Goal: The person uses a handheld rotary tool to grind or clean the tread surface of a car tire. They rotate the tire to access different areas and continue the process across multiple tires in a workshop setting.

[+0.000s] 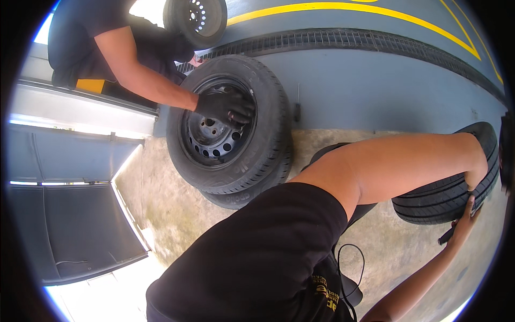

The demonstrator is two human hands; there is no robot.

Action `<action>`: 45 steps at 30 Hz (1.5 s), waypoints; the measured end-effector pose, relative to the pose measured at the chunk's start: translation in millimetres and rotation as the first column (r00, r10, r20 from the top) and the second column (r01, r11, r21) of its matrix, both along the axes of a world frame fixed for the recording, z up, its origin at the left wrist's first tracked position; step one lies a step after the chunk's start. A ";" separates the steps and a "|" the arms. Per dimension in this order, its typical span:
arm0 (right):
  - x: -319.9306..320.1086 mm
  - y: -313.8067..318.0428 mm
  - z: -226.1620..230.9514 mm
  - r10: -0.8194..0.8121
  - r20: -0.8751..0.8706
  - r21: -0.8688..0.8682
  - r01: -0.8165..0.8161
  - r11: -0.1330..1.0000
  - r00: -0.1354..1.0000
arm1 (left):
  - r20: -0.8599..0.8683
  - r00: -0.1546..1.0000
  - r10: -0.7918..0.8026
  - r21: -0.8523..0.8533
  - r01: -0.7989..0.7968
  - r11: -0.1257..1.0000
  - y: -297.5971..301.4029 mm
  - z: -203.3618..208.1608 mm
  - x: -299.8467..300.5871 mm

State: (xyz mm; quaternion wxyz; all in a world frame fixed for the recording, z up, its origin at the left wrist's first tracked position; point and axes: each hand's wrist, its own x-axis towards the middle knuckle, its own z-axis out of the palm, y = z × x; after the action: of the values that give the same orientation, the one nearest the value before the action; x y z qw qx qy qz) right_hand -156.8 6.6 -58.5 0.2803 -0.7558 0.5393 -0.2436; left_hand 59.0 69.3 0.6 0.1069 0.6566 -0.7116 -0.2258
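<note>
Beside the person's own two hands is one black rubber tyre (437, 198), rounded and cut with long parallel grooves across its tread. The left hand (474, 174) is at its right edge, wrist bent downward; its fingers are partly hidden, so whether it grasps the rubber cannot be told. The right hand (466, 213) is just below it, near the tread, with a small dark object (447, 234) at its lower side; whether the fingers close on that is unclear.

Well to the left of the grip, two more tyres lie in a stack, the upper tyre (271, 129) over the lower tyre (238, 199). The upper one surrounds a black metal rim (201, 140) pierced with round holes, and a co-worker's one visible gloved hand (225, 109) reaches into it. Farther off, up and left, is a fourth tyre (214, 27) with a second holed rim (194, 17). Between grip and stack, beyond the arm, a thin tool (298, 110) with a black handle is on smooth grey floor (343, 96); one ribbed grate (311, 40) curves past.
</note>
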 end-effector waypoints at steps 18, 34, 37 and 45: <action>5.6 7.7 11.7 0.074 -0.049 -0.041 -0.076 0.996 0.996 | -0.042 0.966 0.254 0.309 -0.230 0.923 86.1 5.3 32.1; 11.7 11.4 8.2 0.051 -0.067 -0.115 -0.058 0.992 0.996 | 0.115 0.981 0.155 0.284 -0.183 0.941 82.4 12.6 -5.6; 13.9 12.9 14.8 0.068 -0.105 -0.092 -0.077 0.993 0.992 | 0.151 0.978 0.145 0.309 -0.186 0.933 78.4 12.6 -12.0; 22.6 30.7 26.5 0.093 -0.112 -0.145 -0.109 0.983 0.989 | 0.151 0.968 0.201 0.343 -0.242 0.907 84.0 19.8 -16.1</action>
State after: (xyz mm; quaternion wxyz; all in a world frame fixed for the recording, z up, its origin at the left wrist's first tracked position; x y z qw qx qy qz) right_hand -134.2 37.3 -32.0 0.2059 -0.8128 0.4943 -0.2293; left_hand 42.9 153.3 20.4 -0.0301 0.7534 -0.5839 -0.3010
